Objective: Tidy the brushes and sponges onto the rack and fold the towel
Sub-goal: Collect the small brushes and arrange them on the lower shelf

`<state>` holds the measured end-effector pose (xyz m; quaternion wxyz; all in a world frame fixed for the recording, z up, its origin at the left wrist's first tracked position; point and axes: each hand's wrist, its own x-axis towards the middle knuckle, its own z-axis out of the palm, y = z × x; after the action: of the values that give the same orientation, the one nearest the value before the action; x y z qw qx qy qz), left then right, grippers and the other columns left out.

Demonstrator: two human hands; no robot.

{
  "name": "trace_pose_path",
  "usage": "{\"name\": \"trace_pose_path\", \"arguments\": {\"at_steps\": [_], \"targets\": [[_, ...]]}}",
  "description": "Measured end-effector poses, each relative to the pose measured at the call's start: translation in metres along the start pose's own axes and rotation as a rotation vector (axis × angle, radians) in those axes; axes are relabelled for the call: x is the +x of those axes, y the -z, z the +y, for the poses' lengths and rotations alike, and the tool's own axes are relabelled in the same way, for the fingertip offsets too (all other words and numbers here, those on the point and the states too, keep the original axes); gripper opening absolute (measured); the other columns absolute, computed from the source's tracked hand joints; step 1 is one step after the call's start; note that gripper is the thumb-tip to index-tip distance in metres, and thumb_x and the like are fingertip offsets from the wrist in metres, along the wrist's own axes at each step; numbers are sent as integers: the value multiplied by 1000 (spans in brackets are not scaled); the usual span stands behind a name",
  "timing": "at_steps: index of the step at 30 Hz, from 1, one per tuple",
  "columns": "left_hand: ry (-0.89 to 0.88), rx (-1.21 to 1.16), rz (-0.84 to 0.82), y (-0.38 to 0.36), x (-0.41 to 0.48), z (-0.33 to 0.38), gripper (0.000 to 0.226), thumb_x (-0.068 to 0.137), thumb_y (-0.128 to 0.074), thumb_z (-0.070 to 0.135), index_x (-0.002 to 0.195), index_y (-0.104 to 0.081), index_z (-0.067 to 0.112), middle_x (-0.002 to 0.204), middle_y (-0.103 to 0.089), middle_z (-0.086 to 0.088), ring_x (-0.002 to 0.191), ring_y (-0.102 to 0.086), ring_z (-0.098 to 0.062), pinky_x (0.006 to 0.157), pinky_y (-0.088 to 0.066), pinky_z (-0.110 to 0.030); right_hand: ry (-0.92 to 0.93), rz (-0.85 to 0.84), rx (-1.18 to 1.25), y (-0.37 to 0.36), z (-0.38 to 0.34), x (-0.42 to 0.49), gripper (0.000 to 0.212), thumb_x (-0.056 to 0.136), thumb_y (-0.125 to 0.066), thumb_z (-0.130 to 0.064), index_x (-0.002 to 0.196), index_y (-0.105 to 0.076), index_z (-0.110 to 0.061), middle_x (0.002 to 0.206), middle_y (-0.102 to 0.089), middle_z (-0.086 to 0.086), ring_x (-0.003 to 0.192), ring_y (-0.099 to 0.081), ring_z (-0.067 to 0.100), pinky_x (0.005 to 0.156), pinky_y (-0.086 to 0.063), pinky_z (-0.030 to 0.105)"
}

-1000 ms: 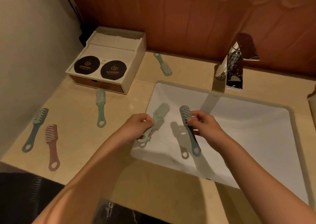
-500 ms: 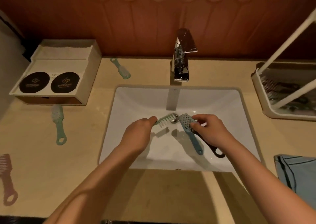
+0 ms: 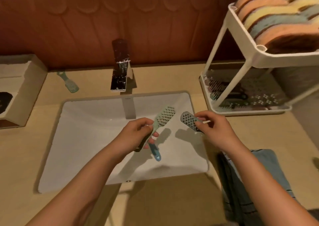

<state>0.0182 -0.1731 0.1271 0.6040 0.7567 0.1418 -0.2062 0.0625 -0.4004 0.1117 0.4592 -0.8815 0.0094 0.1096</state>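
Observation:
Over the white sink [image 3: 82, 139], my left hand [image 3: 136, 136] grips a light green brush [image 3: 165, 115] with its bristle head pointing up and right. A blue handle [image 3: 155, 152] and a dark handle [image 3: 140, 146] stick out below that hand's fingers. My right hand [image 3: 215, 129] pinches a grey-headed brush [image 3: 189, 121] just right of the green one. The white two-tier rack [image 3: 241, 36] stands at the right, with sponges [image 3: 276, 18] on its top tier and brushes [image 3: 231, 91] on the bottom one. A blue towel [image 3: 250, 182] lies crumpled under my right forearm.
A chrome faucet [image 3: 120, 72] stands behind the sink. Another green brush [image 3: 69, 83] lies on the beige counter left of the faucet. A cream box [image 3: 22, 87] sits at the far left. A wood-coloured wall runs along the back.
The view has swung right, bringing the rack and its sponges fully into sight. Both hands have moved right over the sink. The blue and dark handles now show under my left hand.

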Motion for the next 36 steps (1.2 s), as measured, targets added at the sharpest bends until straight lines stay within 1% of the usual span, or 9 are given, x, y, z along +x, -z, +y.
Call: {"name": "trace_pose_path", "arguments": {"at_steps": [2,6,10,17,19,23,28,32,36], "targets": [[70,-119,-2,-21,6,12,26,99,-38,23,104,-63,17,88,-70,-4,61,-62,-6,53,-50,-18,-3,19,2,23,13,4,17,89,-60,-12,103,-62,-22,97,-60,-5,79,-58,4,69,-49,18],[164,-325,24,-61,19,30,26,98,-41,29,101,-64,19,80,-69,-4,60,-59,-11,56,-49,-24,-26,66,-37,65,45,15,22,89,-59,-11,108,-65,-20,102,-62,-3,94,-57,13,85,-51,33],[219,-484,66,-93,36,39,27,97,-44,28,106,-64,11,78,-67,-5,55,-58,-11,50,-46,-23,16,109,-148,95,74,30,22,89,-59,-10,109,-67,-16,100,-63,-3,96,-58,15,86,-47,30],[334,-734,103,-133,56,50,28,93,-48,25,99,-64,2,61,-66,-1,51,-57,-11,48,-50,-21,56,158,-401,140,111,88,26,91,-56,-17,116,-63,-20,109,-69,7,104,-61,28,94,-46,44],[334,-744,115,-139,57,52,27,93,-49,23,94,-64,0,58,-63,-2,49,-54,-12,42,-46,-19,59,174,-494,146,117,106,25,90,-56,-13,113,-60,-22,104,-69,11,102,-61,33,93,-45,44],[337,-720,130,-147,58,55,27,92,-50,22,91,-62,-2,57,-57,-6,44,-49,-14,35,-39,-17,100,110,-563,148,127,136,20,89,-55,-10,106,-61,-18,106,-66,13,96,-60,33,75,-46,33],[361,-710,145,-154,60,48,28,92,-51,24,95,-64,-1,58,-60,-4,48,-52,-13,44,-43,-21,66,8,-551,145,136,153,18,89,-54,-8,100,-63,-18,114,-63,13,103,-57,34,89,-47,39],[316,-723,158,-156,58,48,26,93,-48,19,103,-61,0,65,-59,-6,42,-52,-11,37,-41,-17,42,-30,-497,145,137,154,21,90,-53,-6,106,-64,-14,119,-61,14,106,-56,33,91,-47,38],[245,-571,139,-154,56,47,21,94,-44,16,95,-63,7,71,-63,-6,51,-55,-12,47,-44,-21,0,-38,-453,143,139,152,22,92,-52,-7,110,-65,-10,124,-58,16,109,-56,34,91,-45,37]]}}
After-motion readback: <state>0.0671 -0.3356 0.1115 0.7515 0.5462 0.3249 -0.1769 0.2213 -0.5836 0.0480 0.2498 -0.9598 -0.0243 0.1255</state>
